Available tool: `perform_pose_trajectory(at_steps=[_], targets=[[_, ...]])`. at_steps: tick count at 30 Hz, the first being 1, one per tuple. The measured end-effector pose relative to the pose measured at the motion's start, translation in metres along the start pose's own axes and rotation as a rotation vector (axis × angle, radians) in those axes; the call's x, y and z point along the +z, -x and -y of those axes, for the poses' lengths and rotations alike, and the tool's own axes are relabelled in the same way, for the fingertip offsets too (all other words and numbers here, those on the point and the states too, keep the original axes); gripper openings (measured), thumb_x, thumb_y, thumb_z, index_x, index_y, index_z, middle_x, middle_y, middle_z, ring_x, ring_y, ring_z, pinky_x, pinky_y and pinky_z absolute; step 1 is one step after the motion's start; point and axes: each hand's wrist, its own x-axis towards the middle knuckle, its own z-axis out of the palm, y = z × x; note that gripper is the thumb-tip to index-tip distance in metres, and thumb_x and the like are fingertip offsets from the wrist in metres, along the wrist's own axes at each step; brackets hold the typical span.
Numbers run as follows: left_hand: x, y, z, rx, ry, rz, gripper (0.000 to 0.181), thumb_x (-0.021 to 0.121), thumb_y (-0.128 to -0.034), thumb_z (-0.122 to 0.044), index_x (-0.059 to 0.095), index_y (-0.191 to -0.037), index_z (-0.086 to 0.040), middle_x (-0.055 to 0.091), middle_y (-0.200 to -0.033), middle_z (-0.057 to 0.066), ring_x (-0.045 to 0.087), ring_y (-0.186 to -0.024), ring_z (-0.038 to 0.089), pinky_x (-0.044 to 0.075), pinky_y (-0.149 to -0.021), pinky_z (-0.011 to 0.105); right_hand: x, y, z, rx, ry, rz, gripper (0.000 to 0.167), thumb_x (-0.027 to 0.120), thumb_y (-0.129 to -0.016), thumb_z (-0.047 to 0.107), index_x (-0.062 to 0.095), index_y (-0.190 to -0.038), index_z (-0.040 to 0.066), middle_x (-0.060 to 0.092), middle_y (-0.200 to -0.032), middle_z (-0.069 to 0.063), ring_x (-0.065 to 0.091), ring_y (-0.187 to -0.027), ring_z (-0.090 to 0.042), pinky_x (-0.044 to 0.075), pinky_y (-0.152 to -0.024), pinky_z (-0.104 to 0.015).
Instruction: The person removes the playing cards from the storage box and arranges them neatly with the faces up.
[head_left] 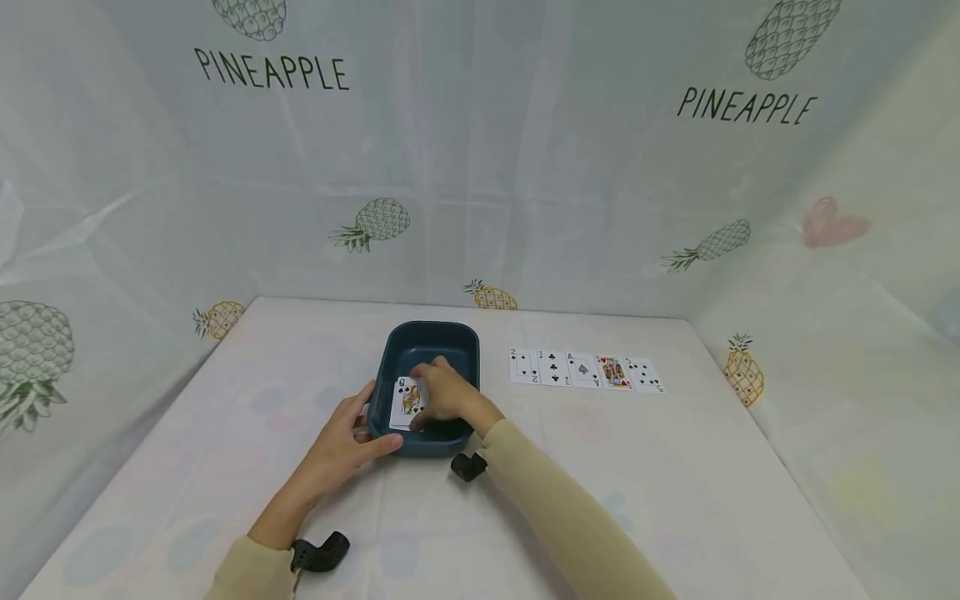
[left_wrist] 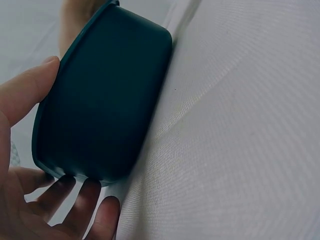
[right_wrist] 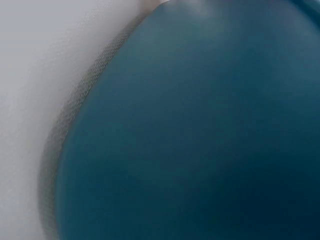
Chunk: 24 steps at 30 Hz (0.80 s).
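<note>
A dark blue rectangular plastic bin (head_left: 427, 333) stands on the table. My left hand (head_left: 341, 446) holds its near left corner, thumb at the near rim and fingers along the left side. The left wrist view shows the thumb (left_wrist: 37, 85) and fingertips touching the bin's outer wall (left_wrist: 105, 95). Inside the bin lie playing cards (head_left: 406, 402), the queen of spades face up on top. My right hand (head_left: 450, 393) reaches in over the right rim and grips the cards between thumb and fingers at their right side. The right wrist view has only the blurred bin wall (right_wrist: 190, 120).
To the right of the bin, a row of several face-up playing cards (head_left: 555, 367) lies on the white-covered table (head_left: 720, 500). A pineapple-printed sheet (head_left: 540, 167) hangs behind and at both sides. Black wrist cameras are on both wrists.
</note>
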Motion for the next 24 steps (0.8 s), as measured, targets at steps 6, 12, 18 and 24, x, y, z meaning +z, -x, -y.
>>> perform_pose_trajectory(at_steps=[6,12,18,24], targets=[[0.0012,0.0002,0.0002,-0.003,-0.003,0.0,0.11,0.087,-0.0917,-0.031,0.014,-0.172,-0.016,0.021,-0.167,0.021,0.058,-0.135,0.04,0.057,-0.097,0.032,-0.0004,-0.0024,-0.0017,0.021,-0.029,0.007,0.083,0.101,-0.074,0.024,0.06,-0.146,0.016,0.055,-0.13,-0.009,0.054,-0.104,-0.017,0.051,-0.098,-0.033],[0.0023,0.0004,-0.0008,-0.001,-0.019,-0.008,0.11,0.087,-0.0915,-0.031,0.014,-0.172,-0.018,0.024,-0.166,0.02,0.056,-0.136,0.041,0.057,-0.099,0.036,-0.0025,-0.0041,-0.0034,0.026,-0.034,0.01,0.082,0.1,-0.075,0.021,0.06,-0.147,0.018,0.056,-0.135,-0.01,0.055,-0.108,-0.019,0.051,-0.103,-0.037],[0.0026,0.0024,-0.0017,0.013,-0.011,-0.011,0.109,0.087,-0.0919,-0.029,0.015,-0.172,-0.017,0.024,-0.166,0.021,0.058,-0.135,0.041,0.057,-0.099,0.036,-0.0031,-0.0045,-0.0016,0.003,0.045,-0.008,0.081,0.099,-0.077,0.023,0.061,-0.148,0.018,0.059,-0.136,-0.009,0.056,-0.11,-0.019,0.051,-0.104,-0.036],[0.0028,0.0033,-0.0036,0.001,-0.027,-0.013,0.109,0.087,-0.0918,-0.032,0.015,-0.172,-0.017,0.024,-0.166,0.022,0.058,-0.135,0.041,0.058,-0.101,0.04,-0.006,-0.0001,0.0047,0.027,0.097,-0.031,0.083,0.1,-0.076,0.023,0.061,-0.149,0.02,0.058,-0.14,-0.01,0.059,-0.111,-0.024,0.053,-0.102,-0.041]])
